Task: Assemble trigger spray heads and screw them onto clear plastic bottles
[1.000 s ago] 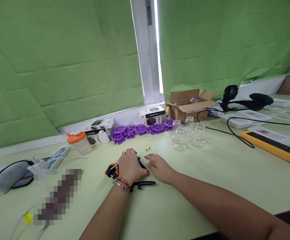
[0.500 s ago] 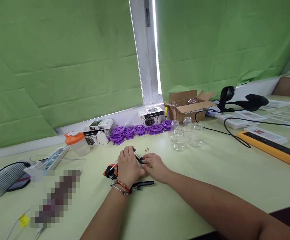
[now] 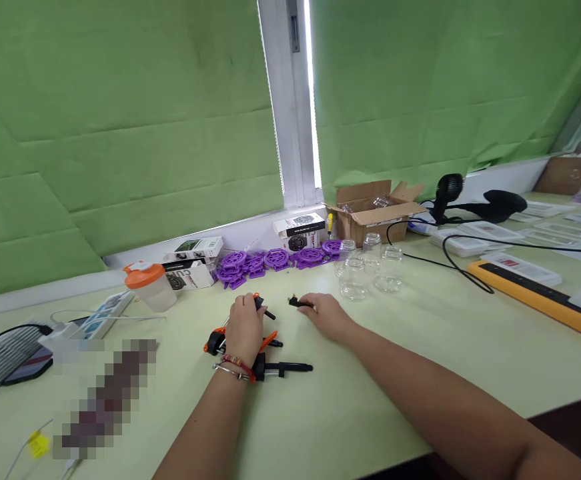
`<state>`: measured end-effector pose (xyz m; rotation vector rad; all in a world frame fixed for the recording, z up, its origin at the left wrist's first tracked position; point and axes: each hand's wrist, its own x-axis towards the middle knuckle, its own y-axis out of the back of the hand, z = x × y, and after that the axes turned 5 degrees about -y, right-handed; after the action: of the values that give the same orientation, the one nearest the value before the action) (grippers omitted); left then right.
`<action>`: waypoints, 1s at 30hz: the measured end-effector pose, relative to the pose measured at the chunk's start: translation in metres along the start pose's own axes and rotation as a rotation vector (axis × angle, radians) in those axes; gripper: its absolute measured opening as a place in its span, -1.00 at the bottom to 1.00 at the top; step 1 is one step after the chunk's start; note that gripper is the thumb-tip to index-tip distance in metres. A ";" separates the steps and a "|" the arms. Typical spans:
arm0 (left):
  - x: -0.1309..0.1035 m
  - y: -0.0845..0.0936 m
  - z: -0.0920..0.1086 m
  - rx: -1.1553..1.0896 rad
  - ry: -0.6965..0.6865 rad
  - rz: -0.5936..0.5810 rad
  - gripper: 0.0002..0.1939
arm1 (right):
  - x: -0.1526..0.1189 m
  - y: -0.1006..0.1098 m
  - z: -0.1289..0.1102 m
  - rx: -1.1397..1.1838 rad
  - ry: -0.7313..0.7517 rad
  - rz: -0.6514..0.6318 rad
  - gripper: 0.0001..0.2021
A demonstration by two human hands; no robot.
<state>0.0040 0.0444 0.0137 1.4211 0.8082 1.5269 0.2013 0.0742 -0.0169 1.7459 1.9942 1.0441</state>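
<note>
My left hand [image 3: 244, 327] is closed round a black and orange tool with thin metal rods [image 3: 216, 342]; the palm hides much of it. A slim black stem [image 3: 269, 315] sticks out past its fingertips. Under and beside that wrist lies a black tube-like piece [image 3: 290, 367], pointing right. An orange lever [image 3: 269, 341] shows between the hand and this tube. My right hand [image 3: 327, 316], apart from the left, pinches a short black part [image 3: 296, 302] between thumb and fingers. Its far end is over the spot of the tiny brass-coloured bits, now mostly hidden.
Purple plastic wheel-like parts [image 3: 276, 259] lie in a row along the back. Several clear jars [image 3: 354, 280] stand right of them, before an open carton [image 3: 370, 220]. An orange-lidded cup [image 3: 150, 287] and a power strip [image 3: 105, 312] are at left. A black cable [image 3: 450, 257] crosses the right side.
My right hand has drawn away from the left, up and to the right, with the short black part in its fingers. The left hand has shifted slightly left, uncovering the orange lever.
</note>
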 end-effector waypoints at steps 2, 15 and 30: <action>0.000 -0.001 0.000 0.047 0.005 -0.069 -0.83 | 0.004 0.015 0.010 -0.018 -0.064 -0.028 -0.81; 0.000 -0.004 -0.006 0.231 0.005 -0.189 -0.74 | 0.005 0.033 0.015 -0.032 -0.150 -0.065 -0.80; -0.001 0.003 -0.006 0.215 -0.017 -0.182 -0.72 | 0.007 0.033 0.015 0.057 -0.145 0.243 -0.67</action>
<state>-0.0021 0.0426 0.0155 1.4677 1.0871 1.3194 0.2332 0.0859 -0.0035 2.0715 1.7735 0.9078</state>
